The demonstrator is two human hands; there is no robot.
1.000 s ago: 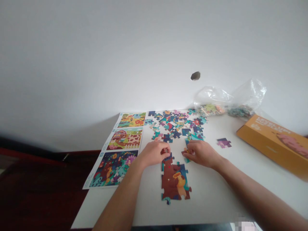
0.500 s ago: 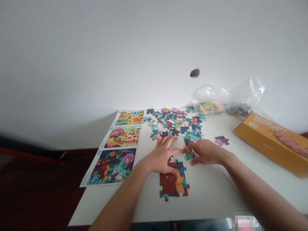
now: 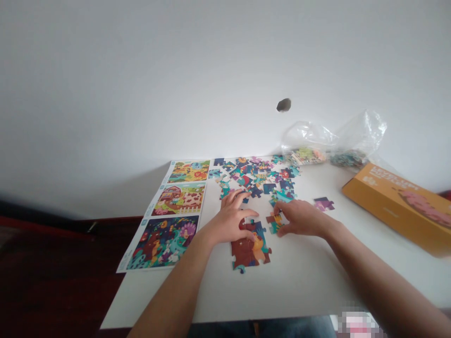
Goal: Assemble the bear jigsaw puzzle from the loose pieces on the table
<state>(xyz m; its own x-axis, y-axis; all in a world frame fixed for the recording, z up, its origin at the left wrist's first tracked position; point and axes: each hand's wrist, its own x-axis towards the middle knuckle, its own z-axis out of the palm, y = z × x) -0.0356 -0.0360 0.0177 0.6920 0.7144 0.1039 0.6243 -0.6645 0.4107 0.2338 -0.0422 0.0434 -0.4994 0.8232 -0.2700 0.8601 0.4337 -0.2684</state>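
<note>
On the white table lies a joined block of jigsaw pieces (image 3: 243,256), mostly brown with an orange animal figure. My left hand (image 3: 231,221) rests over its top edge, fingers spread, thumb touching the joined part. To the right, my right hand (image 3: 299,218) has thumb and fingers closed around the edges of a puzzle piece (image 3: 275,224) in teal, brown and orange. That piece lies apart from the block. Just above it is a teal joined section (image 3: 283,196). Behind both hands, several loose puzzle pieces (image 3: 252,176) are scattered, some overlapping.
A picture sheet (image 3: 155,217) with three printed scenes lies at the left. A lone purple piece (image 3: 324,203) sits right of my right hand. Further right is an orange puzzle box (image 3: 394,202). Clear plastic bags of pieces (image 3: 306,152) stand against the white wall (image 3: 176,80).
The joined block has slid away from me and slightly left, with my left hand on it. My right hand and its piece have barely moved.
</note>
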